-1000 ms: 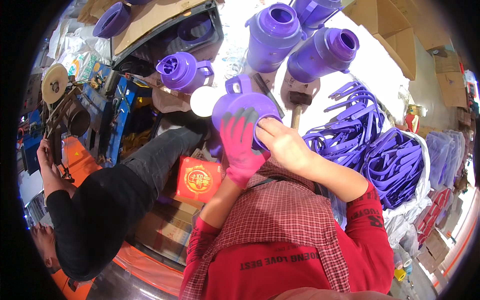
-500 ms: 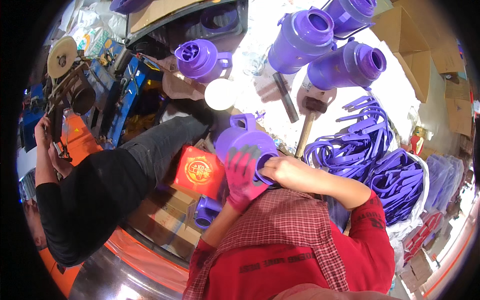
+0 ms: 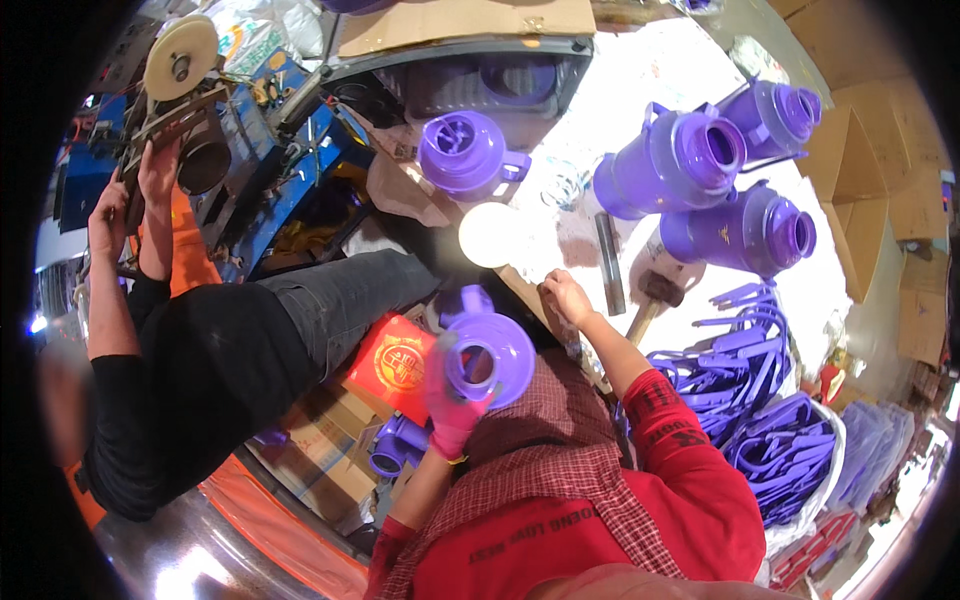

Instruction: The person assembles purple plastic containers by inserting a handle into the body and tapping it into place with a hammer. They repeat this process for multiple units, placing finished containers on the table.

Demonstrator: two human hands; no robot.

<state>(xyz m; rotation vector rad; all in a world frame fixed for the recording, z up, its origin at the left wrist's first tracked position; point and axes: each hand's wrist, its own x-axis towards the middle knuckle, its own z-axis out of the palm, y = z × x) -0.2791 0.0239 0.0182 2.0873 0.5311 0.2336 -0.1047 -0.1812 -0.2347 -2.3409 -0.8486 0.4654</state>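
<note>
A purple thermos flask shell [image 3: 512, 348] with a side handle is tipped so its round mouth faces up toward me. My left hand [image 3: 452, 388], in a pink glove with grey fingers, is closed around its left side. Bare, my right hand [image 3: 567, 297] is at the near edge of the white-covered table [image 3: 570, 255], fingers curled and drawn together. What they hold, if anything, is too small to make out. A round white disc [image 3: 490, 235] lies just left of that hand. To its right are a dark bar [image 3: 609, 262] and a hammer [image 3: 655, 295].
Several purple flask shells [image 3: 682, 160] stand at the far right. Purple straps or handles [image 3: 780, 450] fill a white sack at right. Another shell [image 3: 465, 152] sits at far left. A red box [image 3: 393, 365] is beside my left arm. A co-worker [image 3: 200, 390] works at a machine at left.
My right hand has come out of the shell's mouth and moved to the table edge. The shell in my left hand has turned its mouth upward. The whole view has shifted.
</note>
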